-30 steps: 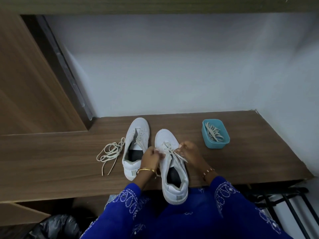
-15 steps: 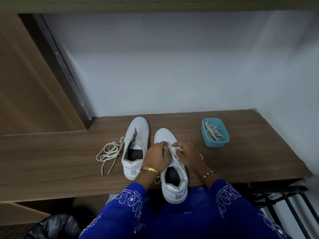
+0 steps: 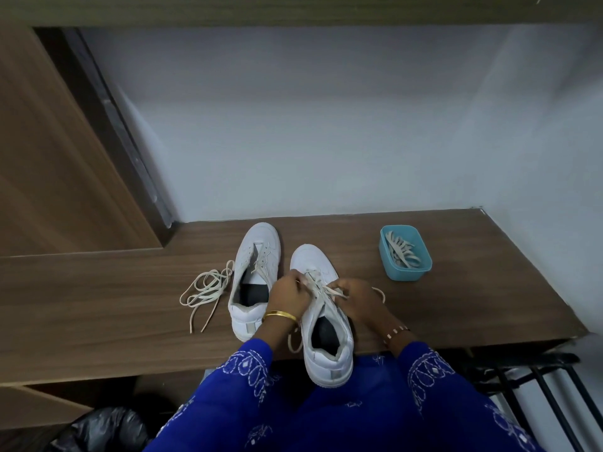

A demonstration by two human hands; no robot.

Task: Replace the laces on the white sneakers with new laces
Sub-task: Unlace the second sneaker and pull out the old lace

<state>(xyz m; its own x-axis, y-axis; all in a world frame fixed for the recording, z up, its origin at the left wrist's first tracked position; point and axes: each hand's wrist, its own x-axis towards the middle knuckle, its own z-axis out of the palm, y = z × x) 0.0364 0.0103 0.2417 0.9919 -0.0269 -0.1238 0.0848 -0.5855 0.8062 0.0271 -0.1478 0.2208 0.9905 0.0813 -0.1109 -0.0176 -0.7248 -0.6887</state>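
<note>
Two white sneakers stand side by side on the wooden bench [image 3: 456,298]. The right sneaker [image 3: 326,347] overhangs the front edge with its heel toward me. Its cream lace [image 3: 321,287] crosses the eyelets in the middle. My left hand [image 3: 288,296] pinches the lace on the left side, and my right hand [image 3: 357,300] pinches it on the right. The left sneaker [image 3: 253,278] carries no full lacing. A loose lace [image 3: 204,290] lies coiled on the bench to its left.
A teal tub [image 3: 404,252] with several laces in it sits at the right on the bench. A white wall rises behind, a wooden panel at the left. A black bag [image 3: 104,429] lies lower left, a black metal rack [image 3: 538,380] lower right.
Both hands moved up from the sneaker's sides to its middle eyelets and came closer together, then spread slightly, drawing the lace ends outward. The sneakers stayed in place.
</note>
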